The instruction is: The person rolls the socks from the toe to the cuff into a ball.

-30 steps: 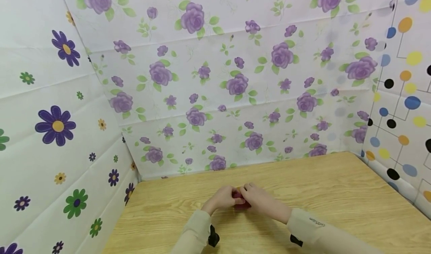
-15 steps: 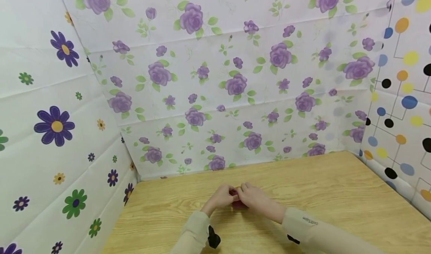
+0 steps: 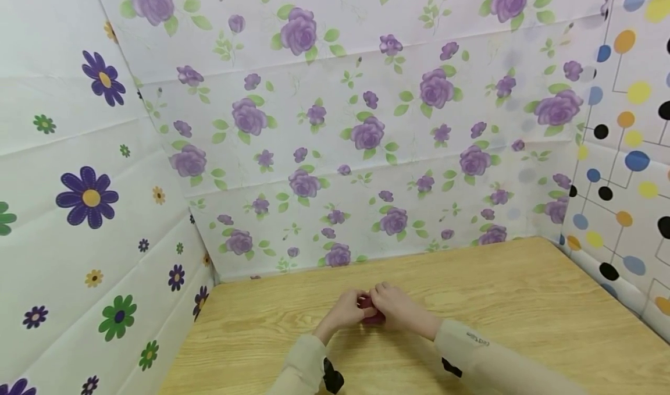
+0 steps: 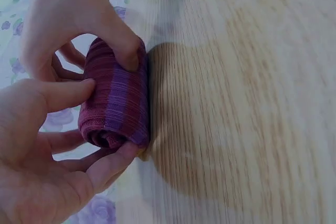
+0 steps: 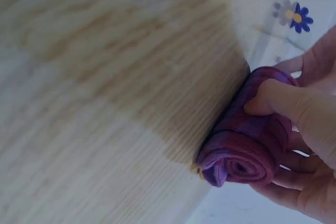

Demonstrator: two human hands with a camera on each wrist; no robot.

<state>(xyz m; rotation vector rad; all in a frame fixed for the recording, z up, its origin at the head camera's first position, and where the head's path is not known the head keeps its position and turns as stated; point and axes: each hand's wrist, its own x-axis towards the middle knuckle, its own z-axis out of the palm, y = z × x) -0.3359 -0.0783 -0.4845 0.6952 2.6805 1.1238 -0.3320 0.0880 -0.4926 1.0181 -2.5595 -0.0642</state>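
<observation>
A maroon sock (image 3: 373,318) with purple stripes, rolled into a short cylinder, rests on the wooden table. Its spiral end shows in both wrist views, with a small yellow edge at the bottom. My left hand (image 3: 344,309) grips one end of the sock (image 4: 119,95); the thumb presses its upper side and the fingers curl round the spiral end. The right hand (image 3: 396,308) holds the other end, its thumb across the sock (image 5: 231,153) and its fingers on the far side. From the head camera, the hands cover most of the roll.
The wooden table (image 3: 497,302) stretches out to both sides of the hands. Behind it stands a wall sheet with purple roses (image 3: 309,145), with patterned sheets on the left and right. A black wrist device (image 3: 332,376) sits beneath the left cuff.
Both hands stay on the sock, with small finger shifts. My right forearm has moved slightly left. An orange edge seen earlier at the far side of the roll is now hidden from the head view.
</observation>
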